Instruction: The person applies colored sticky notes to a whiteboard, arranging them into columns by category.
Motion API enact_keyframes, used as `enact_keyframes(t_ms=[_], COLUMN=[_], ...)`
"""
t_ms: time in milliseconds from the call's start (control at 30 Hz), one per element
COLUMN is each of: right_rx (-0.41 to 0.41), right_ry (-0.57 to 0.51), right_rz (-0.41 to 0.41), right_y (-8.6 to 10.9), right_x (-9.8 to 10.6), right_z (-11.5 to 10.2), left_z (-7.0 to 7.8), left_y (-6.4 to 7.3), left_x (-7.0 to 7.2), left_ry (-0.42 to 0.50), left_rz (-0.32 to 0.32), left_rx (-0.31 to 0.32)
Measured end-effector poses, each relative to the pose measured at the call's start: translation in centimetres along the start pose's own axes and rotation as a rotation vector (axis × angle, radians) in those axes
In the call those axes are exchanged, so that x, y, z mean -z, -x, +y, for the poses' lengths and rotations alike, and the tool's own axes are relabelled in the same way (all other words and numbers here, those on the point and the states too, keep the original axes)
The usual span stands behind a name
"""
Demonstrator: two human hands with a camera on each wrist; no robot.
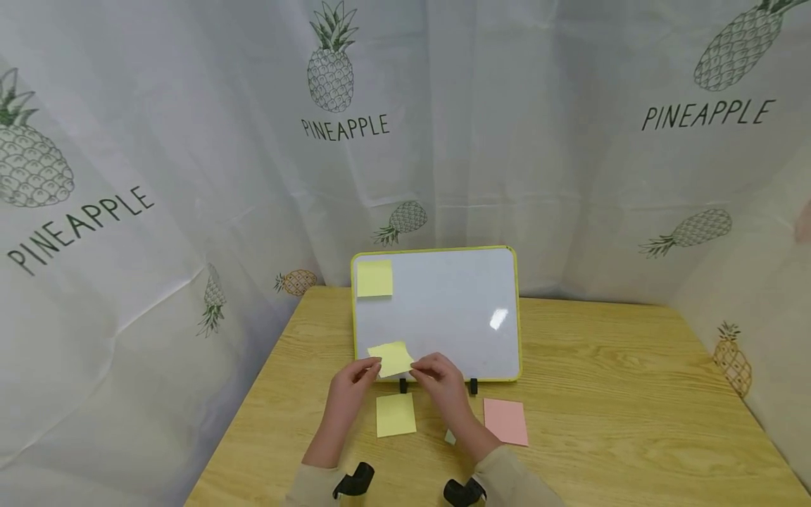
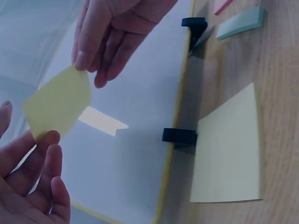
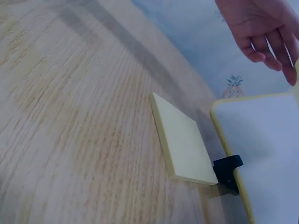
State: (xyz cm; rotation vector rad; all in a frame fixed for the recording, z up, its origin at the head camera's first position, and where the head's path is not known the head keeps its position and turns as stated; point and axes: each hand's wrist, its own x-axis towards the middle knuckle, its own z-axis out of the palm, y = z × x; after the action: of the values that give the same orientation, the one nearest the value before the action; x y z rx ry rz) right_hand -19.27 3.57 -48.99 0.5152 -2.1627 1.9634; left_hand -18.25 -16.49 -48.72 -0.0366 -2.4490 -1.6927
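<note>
A loose yellow sticky note (image 1: pixel 394 359) is stretched between both hands in front of the lower left of a whiteboard (image 1: pixel 443 310). My left hand (image 1: pixel 350 389) pinches its left edge between thumb and fingertips. On the opposite edge, my right hand (image 1: pixel 443 387) pinches a corner; the left wrist view shows that thumb (image 2: pixel 82 60) on the note. Another yellow sticky note (image 1: pixel 374 279) is stuck flat at the board's upper left. Below the hands, a pad of yellow sticky notes (image 1: pixel 395 415) lies on the table.
A pink sticky note pad (image 1: pixel 505 422) lies right of my right forearm. A small green pad (image 2: pixel 240 23) is partly hidden by that arm in the head view. Black feet (image 1: pixel 473 386) hold up the whiteboard on the wooden table (image 1: pixel 608 394). A pineapple-print curtain (image 1: pixel 494 141) surrounds the table.
</note>
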Motion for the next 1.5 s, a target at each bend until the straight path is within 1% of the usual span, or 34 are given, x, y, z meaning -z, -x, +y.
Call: enact_keyframes(t_ms=[167,267,333,433,500,567,667,800,933,1067,1300,1500], right_rx=[-0.068,-0.077,-0.061,-0.057,-0.084,-0.129,-0.194,-0.237,-0.249,-0.226,-0.134,-0.076], right_ry=[0.027,0.031,0.012,-0.019,-0.033,-0.038,-0.027,0.002,0.041,0.091,0.181,0.268], right_rz=[-0.049,-0.077,-0.080,-0.075,-0.073,-0.077,-0.082,-0.072,-0.065,-0.071,-0.120,-0.158], right_y=[-0.8,-1.5,-2.1,-3.3,-4.3,-5.2,-6.4,-7.4,-8.1,-8.6,-9.2,-9.4], right_x=[-0.1,-0.2,-0.3,-0.6,-0.8,-1.1,-1.3,-1.7,-2.1,-2.3,-2.4,-2.6], right_z=[-0.9,-1.0,-0.7,0.6,1.5,2.1,2.3,2.3,2.3,2.2,2.1,1.8], left_z=[0.5,0.5,0.6,0.5,0.5,0.3,0.1,-0.1,-0.3,-0.4,-1.2,-1.4], left_y=[-1.3,-2.0,-2.5,-3.3,-3.8,-4.4,-5.1,-5.9,-6.6,-7.1,-8.0,-8.1], left_x=[0.4,0.8,1.0,1.2,1.3,1.4,1.5,1.7,1.8,1.8,1.8,1.9], left_ry=[-0.037,-0.038,-0.039,-0.058,-0.068,-0.087,-0.098,-0.115,-0.149,-0.158,-0.152,-0.157], left_rz=[-0.007,-0.031,-0.043,-0.045,-0.035,-0.019,0.014,0.059,0.080,0.079,0.059,0.067], left_rx=[0.001,0.002,0.003,-0.002,-0.001,-0.007,-0.011,-0.039,-0.059,-0.045,-0.016,0.001])
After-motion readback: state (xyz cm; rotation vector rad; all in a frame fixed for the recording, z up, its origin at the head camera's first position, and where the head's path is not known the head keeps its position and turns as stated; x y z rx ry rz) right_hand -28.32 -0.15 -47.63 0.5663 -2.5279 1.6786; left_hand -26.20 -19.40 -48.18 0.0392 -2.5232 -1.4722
